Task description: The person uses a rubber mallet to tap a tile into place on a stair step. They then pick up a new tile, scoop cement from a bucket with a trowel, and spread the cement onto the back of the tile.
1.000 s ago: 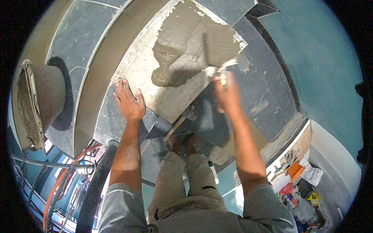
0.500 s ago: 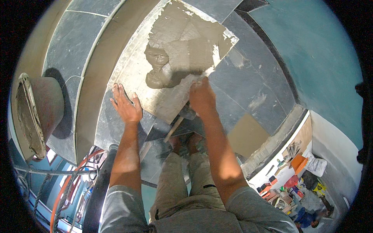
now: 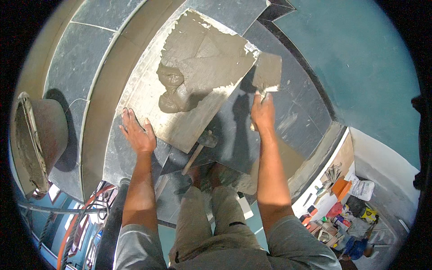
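Note:
A large pale tile (image 3: 182, 130) lies at an angle in front of me, partly coated with wet grey mortar (image 3: 198, 67). The mortar is smooth at the far end, with thick lumps at its near left. My left hand (image 3: 138, 132) lies flat on the tile's left edge, fingers spread, holding nothing. Off the tile's right side, my right hand (image 3: 264, 111) is wrapped round the handle of a trowel (image 3: 267, 72). The trowel's broad blade points away from me and bears a film of mortar. A mallet (image 3: 207, 139) with a dark head rests near the tile's closest corner.
A mortar-stained bucket (image 3: 53, 128) lies tilted at the left, on dark stair tiles (image 3: 81, 54). Below it are a railing (image 3: 67, 208) and ropes. At the lower right, past a ledge, are an orange container (image 3: 342, 188), bags, clutter and another person (image 3: 355, 247).
My right hand has swung the trowel off the tile's near right edge, outward to the right. The mallet now shows more fully. My left hand stays at the tile's left edge.

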Demonstrator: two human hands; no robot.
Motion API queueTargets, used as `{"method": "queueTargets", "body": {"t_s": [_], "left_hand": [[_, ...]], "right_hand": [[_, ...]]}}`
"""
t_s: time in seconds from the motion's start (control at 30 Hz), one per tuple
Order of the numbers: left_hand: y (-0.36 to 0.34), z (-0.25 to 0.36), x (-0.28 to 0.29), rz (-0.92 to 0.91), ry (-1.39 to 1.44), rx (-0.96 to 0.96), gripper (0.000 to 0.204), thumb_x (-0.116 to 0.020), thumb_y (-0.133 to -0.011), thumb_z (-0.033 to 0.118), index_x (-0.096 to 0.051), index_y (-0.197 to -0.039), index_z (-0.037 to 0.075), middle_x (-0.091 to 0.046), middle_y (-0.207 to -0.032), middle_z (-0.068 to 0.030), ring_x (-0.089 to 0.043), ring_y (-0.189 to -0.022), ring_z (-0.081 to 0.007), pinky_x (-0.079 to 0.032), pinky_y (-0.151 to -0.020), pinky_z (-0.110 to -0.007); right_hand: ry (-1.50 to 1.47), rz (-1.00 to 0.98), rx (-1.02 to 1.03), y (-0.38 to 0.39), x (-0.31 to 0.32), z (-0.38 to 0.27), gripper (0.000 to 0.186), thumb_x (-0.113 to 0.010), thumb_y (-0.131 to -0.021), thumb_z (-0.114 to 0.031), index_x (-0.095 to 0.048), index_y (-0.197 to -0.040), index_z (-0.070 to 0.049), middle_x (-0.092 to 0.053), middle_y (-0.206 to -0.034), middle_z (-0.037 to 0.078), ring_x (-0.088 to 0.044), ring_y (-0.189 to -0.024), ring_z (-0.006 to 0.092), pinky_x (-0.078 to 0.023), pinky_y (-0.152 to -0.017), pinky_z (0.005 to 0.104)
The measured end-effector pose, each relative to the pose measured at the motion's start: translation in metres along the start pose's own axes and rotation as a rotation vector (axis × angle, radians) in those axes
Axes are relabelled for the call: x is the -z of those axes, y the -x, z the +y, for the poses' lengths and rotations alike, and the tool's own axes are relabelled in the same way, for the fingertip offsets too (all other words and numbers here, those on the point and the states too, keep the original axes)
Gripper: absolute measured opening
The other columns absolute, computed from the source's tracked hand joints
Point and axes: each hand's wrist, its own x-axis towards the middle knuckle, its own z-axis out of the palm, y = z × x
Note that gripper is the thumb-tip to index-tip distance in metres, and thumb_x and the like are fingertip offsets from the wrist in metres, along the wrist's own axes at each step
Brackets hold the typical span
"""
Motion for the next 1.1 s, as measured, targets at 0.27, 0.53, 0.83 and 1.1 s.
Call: {"method": "queueTargets", "body": {"t_s": [0.27, 0.53, 0.83, 1.1], "left_hand": [[0.001, -0.001, 0.0, 0.013, -0.005, -0.023, 0.074, -0.056, -0.101, 0.03, -0.027, -0.165, 0.005, -0.025, -0.174, -0.0154, -0.02, -0.162, -0.0365, -0.008, -0.129, -0.062], [0.001, 0.001, 0.0, 0.03, 0.0, -0.012, 0.074, -0.057, -0.102, 0.029, -0.027, -0.166, 0.011, -0.026, -0.174, -0.014, -0.02, -0.162, -0.0357, -0.01, -0.129, -0.061], [0.001, -0.001, 0.0, 0.025, -0.008, -0.022, 0.074, -0.056, -0.101, 0.031, -0.027, -0.166, 0.009, -0.026, -0.173, -0.0148, -0.021, -0.161, -0.0362, -0.011, -0.129, -0.063], [0.001, -0.001, 0.001, -0.004, -0.01, 0.007, 0.074, -0.055, -0.101, 0.034, -0.029, -0.165, 0.008, -0.026, -0.173, -0.0156, -0.02, -0.161, -0.0371, -0.01, -0.129, -0.061]], "right_hand": [[0.049, -0.195, 0.179, -0.085, 0.007, 0.041, 0.053, -0.048, -0.109, -0.045, -0.065, -0.11, 0.005, -0.069, -0.101, 0.031, -0.067, -0.096, 0.0468, -0.052, -0.084, 0.0538], [0.091, 0.003, 0.04, -0.097, 0.029, 0.088, 0.05, -0.048, -0.109, -0.048, -0.062, -0.096, -0.003, -0.063, -0.073, 0.01, -0.064, -0.063, 0.0215, -0.052, -0.059, 0.0419], [0.087, -0.571, 0.113, -0.11, 0.048, 0.008, 0.052, -0.05, -0.105, -0.05, -0.066, -0.098, -0.001, -0.065, -0.082, 0.014, -0.061, -0.076, 0.0247, -0.049, -0.074, 0.0446], [0.32, -0.797, 0.571, -0.03, 0.031, 0.012, 0.046, -0.052, -0.107, -0.043, -0.072, -0.104, -0.002, -0.072, -0.099, 0.026, -0.07, -0.09, 0.043, -0.054, -0.082, 0.0509]]}}
